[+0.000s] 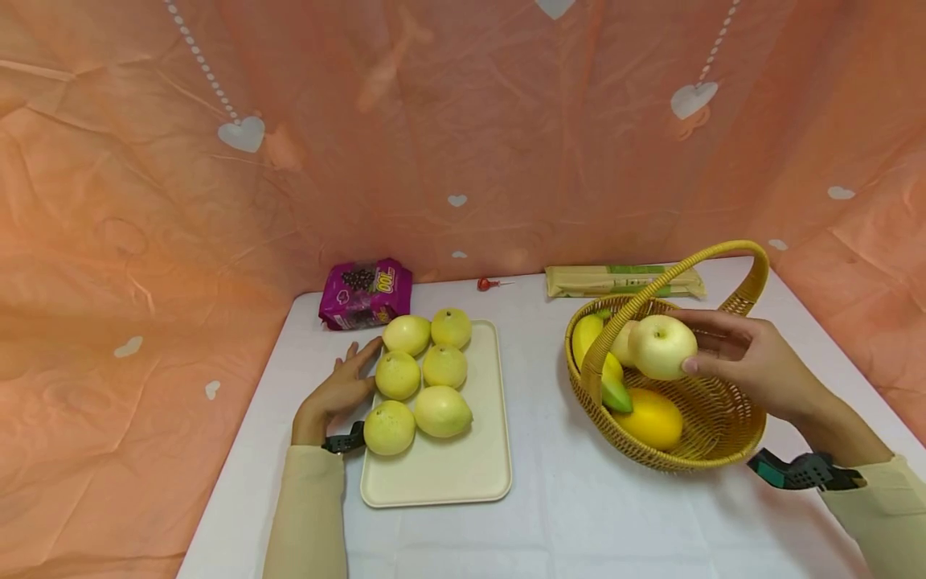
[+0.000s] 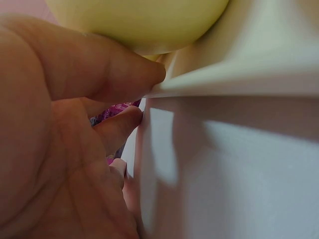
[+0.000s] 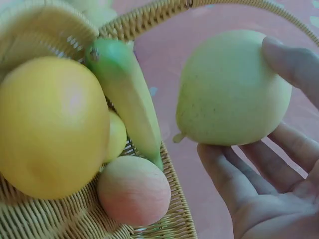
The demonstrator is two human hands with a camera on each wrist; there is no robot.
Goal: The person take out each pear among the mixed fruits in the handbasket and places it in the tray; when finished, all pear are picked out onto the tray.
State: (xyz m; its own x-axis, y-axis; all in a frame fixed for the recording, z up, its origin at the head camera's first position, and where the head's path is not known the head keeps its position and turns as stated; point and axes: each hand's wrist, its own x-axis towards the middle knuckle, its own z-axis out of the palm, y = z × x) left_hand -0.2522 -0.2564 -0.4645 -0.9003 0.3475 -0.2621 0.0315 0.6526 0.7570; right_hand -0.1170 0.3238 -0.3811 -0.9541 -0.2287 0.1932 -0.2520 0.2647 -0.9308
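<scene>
My right hand [image 1: 752,362] holds a pale green pear [image 1: 662,347] between thumb and fingers, above the wicker basket [image 1: 665,462]. In the right wrist view the pear's short stem points down-left. Inside the basket are a banana [image 3: 130,94] with green ends, a large smooth yellow fruit [image 1: 651,420] and a pinkish peach [image 3: 134,190]. My left hand [image 1: 340,394] lies along the left edge of the cream tray [image 1: 434,482], fingers fairly straight. Its thumb [image 2: 114,69] is right at the rim, under a yellow-green fruit [image 1: 397,375]. Several such round fruits sit on the tray.
A purple packet [image 1: 365,293] with a grape picture stands behind the tray. At the back lie a small red-headed item [image 1: 485,284] and a long beige-green packet [image 1: 625,281] behind the basket. The basket's tall handle [image 1: 676,277] arches beside my right hand.
</scene>
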